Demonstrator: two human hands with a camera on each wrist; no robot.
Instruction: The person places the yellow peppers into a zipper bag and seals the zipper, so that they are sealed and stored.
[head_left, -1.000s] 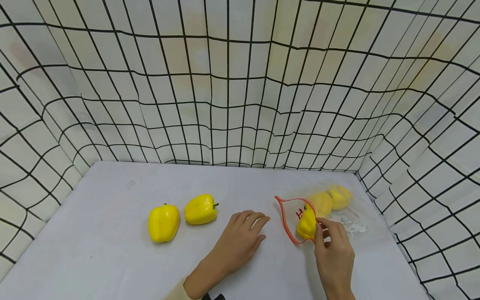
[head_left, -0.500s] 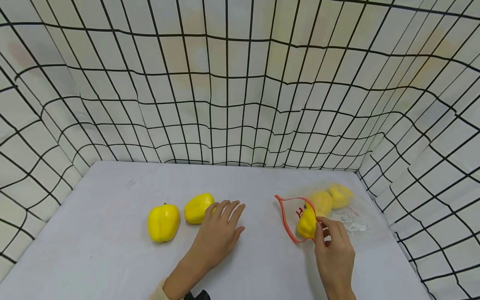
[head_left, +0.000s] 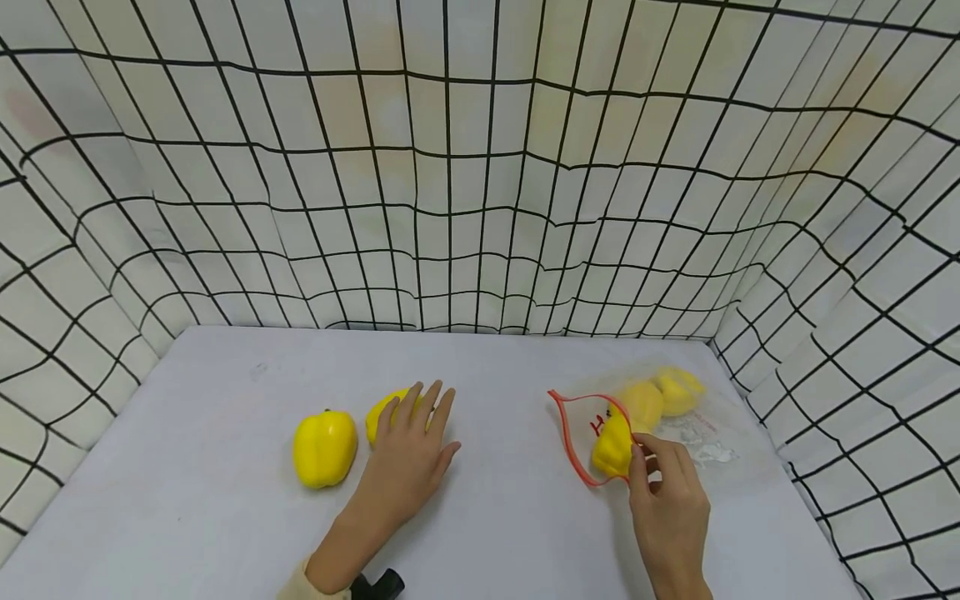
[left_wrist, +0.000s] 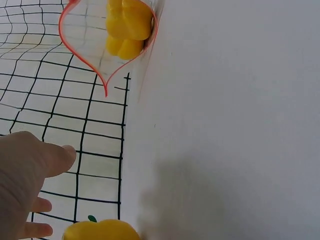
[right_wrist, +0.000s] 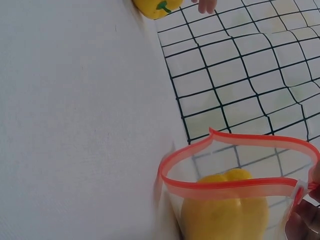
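My left hand (head_left: 408, 462) hovers with fingers spread over a yellow bell pepper (head_left: 372, 423), partly hiding it. In the left wrist view that pepper (left_wrist: 102, 231) shows below the fingers, apart from them. Another yellow bell pepper (head_left: 325, 448) stands to its left. At the right, my right hand (head_left: 669, 504) pinches the red-edged mouth of a clear zip bag (right_wrist: 230, 188), which gapes toward the left. Inside the bag lie a bell pepper (head_left: 612, 448) near the mouth and two more yellow peppers (head_left: 642, 404) farther back.
A white-covered table (head_left: 187, 517) carries everything. Black wire grid (head_left: 450, 183) with white sheeting behind it rises along the back and both sides. A black wrist mount (head_left: 378, 585) sits at my left wrist.
My left hand has moved left from near the bag to over the nearer loose pepper, covering part of it. The right hand keeps its pinch on the bag's edge.
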